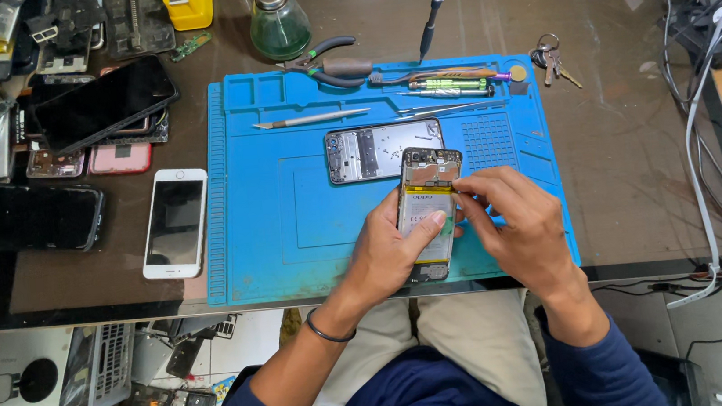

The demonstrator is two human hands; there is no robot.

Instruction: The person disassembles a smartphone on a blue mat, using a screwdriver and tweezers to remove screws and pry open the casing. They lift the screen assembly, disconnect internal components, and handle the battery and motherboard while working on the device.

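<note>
An opened phone [429, 210], back cover off and battery exposed, is lying lengthwise over the near part of the blue mat [293, 227], its top end pointing away from the person. The left hand [392, 248] is cradling the phone from its left side, the fingers wrapping beneath it and the thumb [428, 226] pressing down on the battery face, so the phone is sitting clamped between thumb and fingers. The right hand [517, 219] is coming in from the right edge, its thumb and forefinger pinched together at the phone's upper right side, near the yellow band across the battery; whether a small part is being gripped between those fingertips cannot be told. The two hands are nearly touching over the phone's lower half. Just beyond the phone, a second opened phone frame [374, 150] is lying crosswise on the mat, its near edge close to the held phone's top. Along the mat's far rim, a metal spudger [311, 119], tweezers [449, 110], screwdrivers [447, 85] and pliers [325, 61] are resting, well apart from the hands. A green glass bottle [279, 21] is standing behind the mat. To the left, off the mat, a white phone [174, 223] is lying face up, with darker phones [104, 100] stacked farther back. Keys [554, 59] are lying to the right of the mat.
</note>
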